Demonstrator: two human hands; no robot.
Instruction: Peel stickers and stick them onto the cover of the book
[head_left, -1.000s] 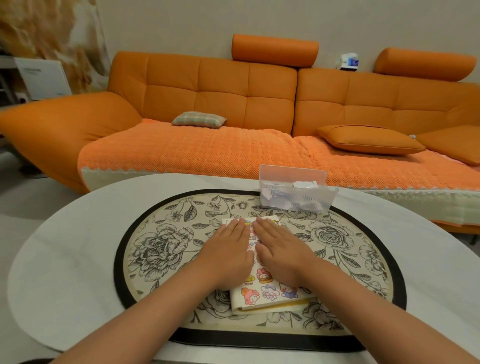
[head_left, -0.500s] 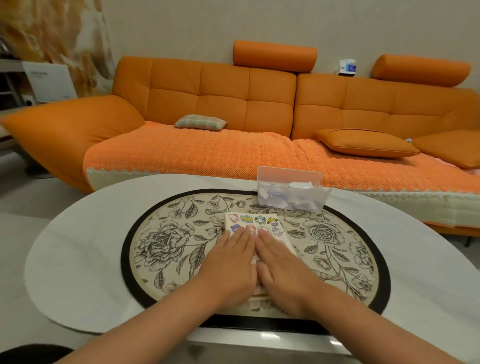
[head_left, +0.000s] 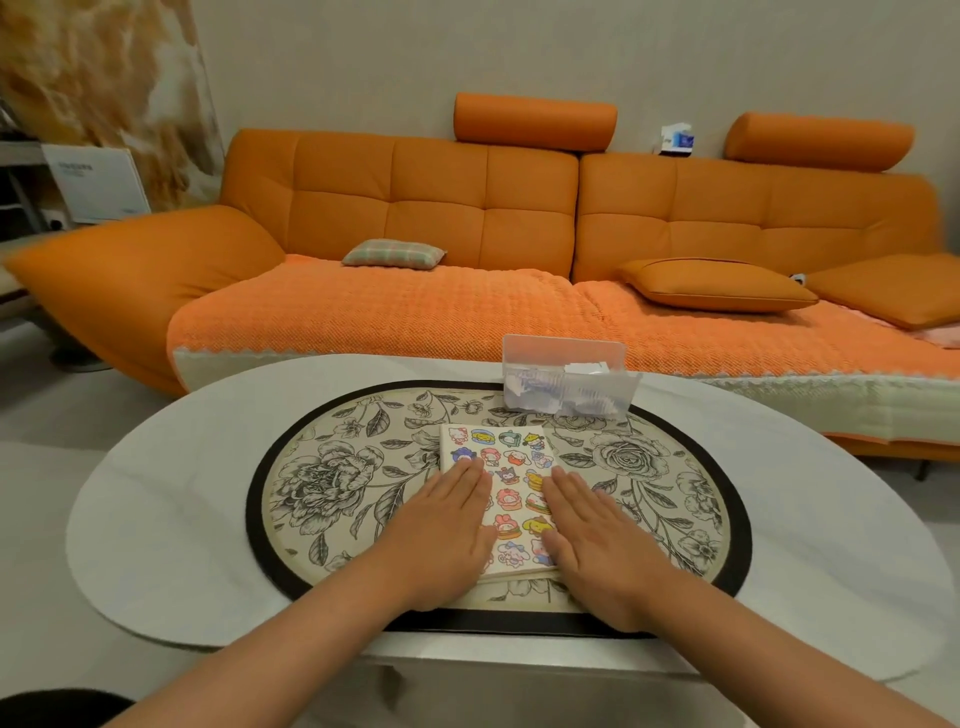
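A cream book (head_left: 511, 499) lies on the floral mat, its cover carrying several colourful cartoon stickers. My left hand (head_left: 447, 530) lies flat with straight fingers over the book's left edge. My right hand (head_left: 592, 535) lies flat over its right edge. A strip of the sticker-covered cover shows between the two hands, and the book's far end is uncovered. Neither hand holds anything.
An oval floral mat with a black border (head_left: 322, 483) sits on a white table (head_left: 171, 519). A clear plastic box of paper scraps (head_left: 566, 387) stands at the mat's far edge. An orange sofa (head_left: 467, 234) runs behind the table.
Both hands have slid toward me along the cover and parted to the book's sides, uncovering the stickers in the middle and at the far end.
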